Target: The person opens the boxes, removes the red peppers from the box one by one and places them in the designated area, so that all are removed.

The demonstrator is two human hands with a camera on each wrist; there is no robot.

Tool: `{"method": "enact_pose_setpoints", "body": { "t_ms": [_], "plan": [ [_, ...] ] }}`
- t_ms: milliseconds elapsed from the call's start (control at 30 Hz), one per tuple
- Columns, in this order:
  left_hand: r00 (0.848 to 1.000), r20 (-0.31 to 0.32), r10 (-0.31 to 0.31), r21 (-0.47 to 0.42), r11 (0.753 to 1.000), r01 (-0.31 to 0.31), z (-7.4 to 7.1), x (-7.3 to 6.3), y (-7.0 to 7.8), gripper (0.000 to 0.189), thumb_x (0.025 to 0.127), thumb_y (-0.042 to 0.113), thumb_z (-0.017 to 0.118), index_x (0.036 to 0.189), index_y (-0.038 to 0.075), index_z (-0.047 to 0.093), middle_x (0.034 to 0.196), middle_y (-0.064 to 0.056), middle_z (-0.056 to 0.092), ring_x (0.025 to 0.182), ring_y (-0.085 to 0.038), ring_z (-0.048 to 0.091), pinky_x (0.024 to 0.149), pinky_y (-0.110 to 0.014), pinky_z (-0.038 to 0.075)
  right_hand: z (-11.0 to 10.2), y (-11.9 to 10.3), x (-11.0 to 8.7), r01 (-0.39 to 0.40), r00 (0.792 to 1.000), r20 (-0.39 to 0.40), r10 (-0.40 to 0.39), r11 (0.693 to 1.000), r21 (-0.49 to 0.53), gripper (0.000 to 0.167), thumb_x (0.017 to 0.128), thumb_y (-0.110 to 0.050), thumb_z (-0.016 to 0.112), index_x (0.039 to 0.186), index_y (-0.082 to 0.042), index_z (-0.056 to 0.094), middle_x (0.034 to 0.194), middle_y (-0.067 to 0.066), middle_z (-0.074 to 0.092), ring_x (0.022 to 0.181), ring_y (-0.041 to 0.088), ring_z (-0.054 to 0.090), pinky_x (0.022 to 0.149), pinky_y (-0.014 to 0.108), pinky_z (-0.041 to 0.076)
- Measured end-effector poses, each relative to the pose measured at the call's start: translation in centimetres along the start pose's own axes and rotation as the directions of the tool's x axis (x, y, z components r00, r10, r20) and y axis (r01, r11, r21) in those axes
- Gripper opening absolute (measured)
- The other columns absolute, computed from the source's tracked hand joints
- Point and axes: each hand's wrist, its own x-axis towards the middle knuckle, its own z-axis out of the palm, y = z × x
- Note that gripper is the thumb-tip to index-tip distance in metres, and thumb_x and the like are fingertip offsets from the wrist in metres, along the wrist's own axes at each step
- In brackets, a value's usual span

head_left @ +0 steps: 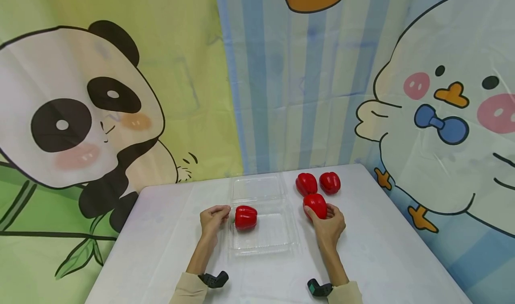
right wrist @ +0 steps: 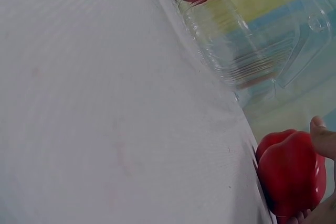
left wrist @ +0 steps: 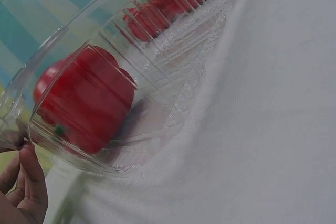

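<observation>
A clear plastic clamshell box (head_left: 267, 241) lies open on the table, its lid (head_left: 257, 188) folded back toward the wall. One red bell pepper (head_left: 245, 217) sits in its left part; the left wrist view shows this pepper (left wrist: 86, 100) through the clear wall, with a bit of green stem. My left hand (head_left: 214, 221) pinches the box's left edge between thumb and fingers. To the right of the box, my right hand (head_left: 331, 227) grips another red bell pepper (head_left: 315, 205), thumb on one side and fingers on the other. In the right wrist view that pepper (right wrist: 290, 174) is low over the white cloth.
Two more red bell peppers, a left one (head_left: 306, 183) and a right one (head_left: 330, 183), lie at the back right, just beyond the right hand. A white cloth covers the table (head_left: 382, 255). Printed curtains (head_left: 273, 80) with cartoon animals hang close behind and beside it.
</observation>
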Motion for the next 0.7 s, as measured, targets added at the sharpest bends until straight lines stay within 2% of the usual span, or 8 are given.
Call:
{"method": "enact_pose_setpoints", "body": {
  "t_ms": [500, 700],
  "plan": [
    [1.0, -0.005, 0.009, -0.008, 1.0, -0.009, 0.0, 0.2, 0.0, 0.023, 0.095, 0.005, 0.081, 0.112, -0.011, 0.079, 0.08, 0.003, 0.079, 0.067, -0.006, 0.067, 0.062, -0.018, 0.059, -0.8, -0.9, 0.3, 0.048, 0.998, -0.051, -0.047, 0.999, 0.014, 0.074, 0.082, -0.03, 0.097, 0.143, -0.003, 0.064, 0.135, 0.02, 0.067, 0.117, 0.035, 0.063, 0.107, 0.056, 0.058],
    [1.0, -0.006, -0.002, -0.006, 1.0, 0.002, 0.0, 0.2, -0.1, 0.024, 0.096, 0.006, 0.082, 0.113, -0.01, 0.079, 0.082, 0.002, 0.08, 0.067, -0.006, 0.067, 0.062, -0.018, 0.059, -1.2, -2.6, 0.1, 0.137, 0.99, -0.044, -0.136, 0.99, 0.041, 0.073, 0.081, -0.024, 0.098, 0.143, -0.005, 0.064, 0.137, 0.018, 0.067, 0.119, 0.035, 0.064, 0.108, 0.061, 0.059]
  ]
}}
